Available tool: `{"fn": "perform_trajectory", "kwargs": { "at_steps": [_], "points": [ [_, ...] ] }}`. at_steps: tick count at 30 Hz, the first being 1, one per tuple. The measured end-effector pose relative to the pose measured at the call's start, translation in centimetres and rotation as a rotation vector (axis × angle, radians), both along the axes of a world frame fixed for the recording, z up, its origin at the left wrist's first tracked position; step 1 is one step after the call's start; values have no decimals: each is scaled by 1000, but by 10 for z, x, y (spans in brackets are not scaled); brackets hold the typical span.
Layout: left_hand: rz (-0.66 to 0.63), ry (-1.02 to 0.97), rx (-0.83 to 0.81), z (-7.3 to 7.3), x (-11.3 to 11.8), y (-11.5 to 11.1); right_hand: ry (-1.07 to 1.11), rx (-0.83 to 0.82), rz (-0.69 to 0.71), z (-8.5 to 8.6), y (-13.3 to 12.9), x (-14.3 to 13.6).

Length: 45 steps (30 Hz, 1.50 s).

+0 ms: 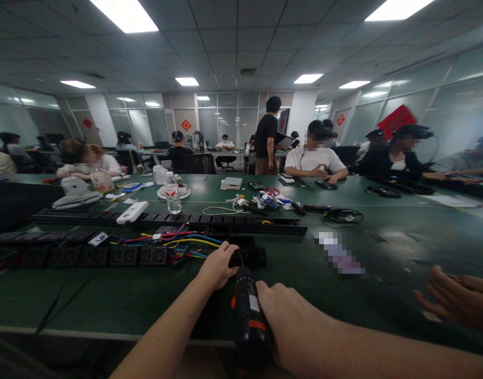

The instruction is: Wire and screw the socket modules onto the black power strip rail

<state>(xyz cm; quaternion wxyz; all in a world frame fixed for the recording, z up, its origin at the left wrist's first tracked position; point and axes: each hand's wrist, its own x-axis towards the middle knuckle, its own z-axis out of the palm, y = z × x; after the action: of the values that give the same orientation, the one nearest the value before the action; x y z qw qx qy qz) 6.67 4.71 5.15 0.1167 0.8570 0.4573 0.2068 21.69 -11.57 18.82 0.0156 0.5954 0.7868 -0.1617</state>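
My right hand (278,310) is wrapped around a black cordless drill (251,323) with orange accents. The drill points away from me, its front end at the right end of an opened power strip (130,256). My left hand (219,266) is closed on that end of the strip, just ahead of the drill; its fingertips are partly hidden. Yellow, blue and red wires (194,239) run out of the strip beside my left hand. The drill bit and whatever it touches are too dark to make out.
Behind lies a second long black strip (241,222), with a white device (132,212) and a water bottle (173,195) near it. Scissors (271,192) and cables sit farther back. Another person's hand (458,297) is at the right. Several people sit around the green table (383,231).
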Motion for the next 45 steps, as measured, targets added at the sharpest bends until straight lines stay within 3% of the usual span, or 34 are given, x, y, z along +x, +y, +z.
{"fn": "perform_trajectory", "kwargs": {
  "at_steps": [8, 16, 29, 45],
  "points": [
    [-2, -1, -8, 2, 0, -1, -8, -13, -4, 3, -2, -3],
    [-9, -1, 14, -2, 1, 2, 18, -7, -1, 0, -2, 0],
    [-3, 2, 19, 3, 1, -2, 44, 3, -32, -9, 2, 5],
    [-22, -16, 65, -3, -1, 2, 39, -31, -44, -2, 2, 2]
  ]
}}
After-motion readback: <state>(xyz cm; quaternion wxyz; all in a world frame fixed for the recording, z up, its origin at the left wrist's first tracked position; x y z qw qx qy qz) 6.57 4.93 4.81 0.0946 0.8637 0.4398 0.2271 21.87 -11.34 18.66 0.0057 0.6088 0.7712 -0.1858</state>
